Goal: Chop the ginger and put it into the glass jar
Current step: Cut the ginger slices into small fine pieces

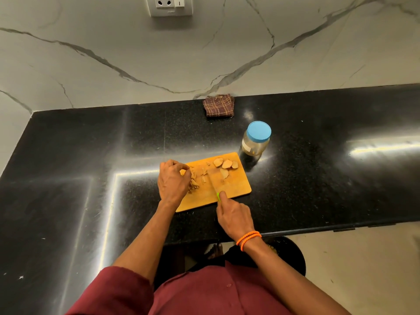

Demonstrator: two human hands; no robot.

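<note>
On the wooden cutting board (236,189) the ginger (223,165) lay in two groups: broad flat slices toward the board's one o'clock corner, and a heap of thin strips at about nine o'clock, tucked against the left hand (172,180). That hand's fingers were curled down over the strips, knuckles up, pinning the heap to the wood. The right hand (234,214), at the board's six o'clock edge, was wrapped around a knife (213,185) whose green handle barely showed, forefinger stretched along the top and the blade lying toward twelve o'clock across the board. The glass jar (255,142) stood on the black counter (318,167) just off the board's one o'clock corner, its blue lid (259,131) on, so nothing had gone in yet. Ginger of this kind probably felt firm and fibrous, light, and a little damp on its cut faces; the slices would likely skid under a blade unless held flat near their edge, fingertips tucked back. The small strips seemed best gathered by pinching or scraped along the blade. A folded checked cloth (219,105) sat at the counter's twelve o'clock side against the marble wall.
</note>
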